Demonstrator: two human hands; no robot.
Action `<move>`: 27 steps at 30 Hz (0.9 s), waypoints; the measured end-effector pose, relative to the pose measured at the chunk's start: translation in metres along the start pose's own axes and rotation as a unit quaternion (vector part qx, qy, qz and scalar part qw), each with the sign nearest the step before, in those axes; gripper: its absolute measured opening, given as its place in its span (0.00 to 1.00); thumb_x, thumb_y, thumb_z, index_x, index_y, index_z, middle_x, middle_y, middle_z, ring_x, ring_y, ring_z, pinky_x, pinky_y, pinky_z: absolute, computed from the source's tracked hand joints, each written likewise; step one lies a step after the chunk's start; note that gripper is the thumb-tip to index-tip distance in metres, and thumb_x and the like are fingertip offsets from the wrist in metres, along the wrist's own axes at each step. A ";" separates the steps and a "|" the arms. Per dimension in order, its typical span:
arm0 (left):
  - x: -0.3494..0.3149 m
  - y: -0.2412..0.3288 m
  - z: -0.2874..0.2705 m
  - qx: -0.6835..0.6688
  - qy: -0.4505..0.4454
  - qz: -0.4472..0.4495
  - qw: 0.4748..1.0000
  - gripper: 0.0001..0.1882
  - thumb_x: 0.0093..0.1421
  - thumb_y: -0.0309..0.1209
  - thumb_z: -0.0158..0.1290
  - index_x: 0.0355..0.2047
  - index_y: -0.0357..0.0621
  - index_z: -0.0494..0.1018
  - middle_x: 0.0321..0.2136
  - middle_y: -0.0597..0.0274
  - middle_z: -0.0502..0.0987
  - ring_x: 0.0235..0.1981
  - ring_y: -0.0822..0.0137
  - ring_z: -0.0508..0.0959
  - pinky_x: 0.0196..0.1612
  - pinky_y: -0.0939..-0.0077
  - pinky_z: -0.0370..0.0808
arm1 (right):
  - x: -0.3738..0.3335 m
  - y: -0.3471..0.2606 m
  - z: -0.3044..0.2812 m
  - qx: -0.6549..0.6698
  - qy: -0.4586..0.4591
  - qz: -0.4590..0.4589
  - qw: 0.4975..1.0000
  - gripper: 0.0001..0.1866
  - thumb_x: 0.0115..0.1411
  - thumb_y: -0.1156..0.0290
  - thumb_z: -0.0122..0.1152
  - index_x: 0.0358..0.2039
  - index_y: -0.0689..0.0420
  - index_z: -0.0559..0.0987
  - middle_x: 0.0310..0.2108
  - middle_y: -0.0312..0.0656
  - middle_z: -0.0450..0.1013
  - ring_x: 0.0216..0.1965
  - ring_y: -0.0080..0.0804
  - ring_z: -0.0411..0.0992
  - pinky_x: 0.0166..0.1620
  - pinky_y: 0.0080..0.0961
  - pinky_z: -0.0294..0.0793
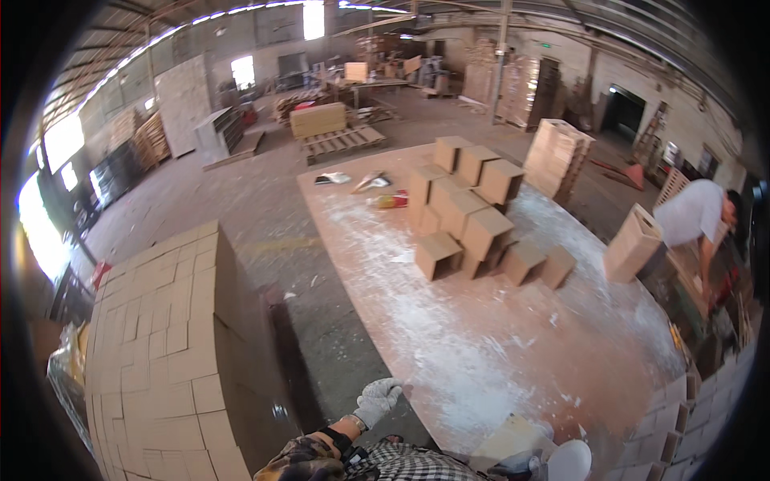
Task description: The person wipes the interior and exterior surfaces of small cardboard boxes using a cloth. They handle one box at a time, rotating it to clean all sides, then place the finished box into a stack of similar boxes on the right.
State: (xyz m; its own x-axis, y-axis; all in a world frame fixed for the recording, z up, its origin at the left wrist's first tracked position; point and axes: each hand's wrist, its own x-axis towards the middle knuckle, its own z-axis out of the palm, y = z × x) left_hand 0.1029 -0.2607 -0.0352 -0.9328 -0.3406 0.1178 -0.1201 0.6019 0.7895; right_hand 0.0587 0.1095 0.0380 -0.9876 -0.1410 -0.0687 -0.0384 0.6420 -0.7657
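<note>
My left hand (377, 403), in a pale work glove, is low in the middle, with its fingers curled in and nothing seen in them. It hovers near the left edge of a large brown board (365, 293) streaked with white powder. At the lower edge, right of my checked clothing, a tan cardboard piece (507, 443) lies close to me, beside a white round object (570, 461). A blurred pale shape there may be my right hand, but its fingers do not show. Several open brown cardboard boxes (464, 210) stand in a stacked cluster on the board.
A tall stack of flat cardboard (160, 353) rises at my left. Bags (370, 182) and a red-yellow packet (392, 200) lie on the board's far side. At the right a person (695, 215) bends over beside a tall carton (633, 244). A wooden pallet (343, 143) stands farther back.
</note>
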 end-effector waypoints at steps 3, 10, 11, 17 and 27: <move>-0.033 -0.050 -0.039 -0.040 0.041 -0.175 0.983 0.13 0.56 0.38 0.52 0.39 0.47 0.76 0.34 0.53 0.78 0.38 0.53 0.77 0.43 0.66 0.73 | 0.020 -0.030 0.024 -0.024 -0.029 -0.028 0.999 0.11 0.61 0.63 0.52 0.37 0.57 0.76 0.38 0.40 0.73 0.39 0.34 0.72 0.43 0.29 0.72; -0.148 -0.213 -0.049 0.296 -0.243 -0.259 0.887 0.13 0.57 0.32 0.45 0.32 0.43 0.79 0.38 0.54 0.78 0.40 0.53 0.77 0.43 0.63 0.74 | 0.050 -0.051 0.020 -0.035 -0.022 -0.012 0.999 0.12 0.60 0.62 0.53 0.35 0.57 0.77 0.37 0.39 0.74 0.38 0.35 0.72 0.41 0.30 0.72; -0.153 -0.204 -0.050 0.367 -0.283 -0.182 0.867 0.12 0.60 0.26 0.44 0.32 0.43 0.79 0.37 0.59 0.80 0.36 0.58 0.79 0.41 0.66 0.74 | 0.051 -0.047 0.013 -0.035 0.007 -0.002 0.999 0.12 0.59 0.62 0.53 0.35 0.57 0.77 0.36 0.39 0.74 0.38 0.35 0.72 0.41 0.30 0.72; -0.186 -0.211 -0.095 0.406 -0.284 -0.149 0.856 0.10 0.57 0.28 0.45 0.31 0.45 0.78 0.36 0.60 0.78 0.38 0.60 0.77 0.43 0.68 0.72 | 0.074 -0.056 0.052 0.131 -0.072 0.062 0.987 0.12 0.59 0.61 0.54 0.33 0.56 0.77 0.35 0.39 0.75 0.37 0.36 0.72 0.40 0.30 0.73; -0.149 -0.206 -0.053 0.446 -0.353 0.006 0.822 0.09 0.53 0.31 0.46 0.31 0.47 0.76 0.35 0.62 0.74 0.41 0.64 0.73 0.45 0.72 0.69 | 0.025 -0.005 0.041 0.028 0.035 0.025 0.999 0.25 0.48 0.59 0.68 0.43 0.59 0.74 0.47 0.47 0.69 0.50 0.41 0.67 0.51 0.32 0.66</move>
State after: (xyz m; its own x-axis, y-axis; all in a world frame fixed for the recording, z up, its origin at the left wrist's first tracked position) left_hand 0.2850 -0.3722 -0.1839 -0.8630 -0.0165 -0.5049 -0.0173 0.9998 -0.0030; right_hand 0.0402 0.0720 0.0142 -0.9964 -0.0547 -0.0642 0.0183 0.6028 -0.7976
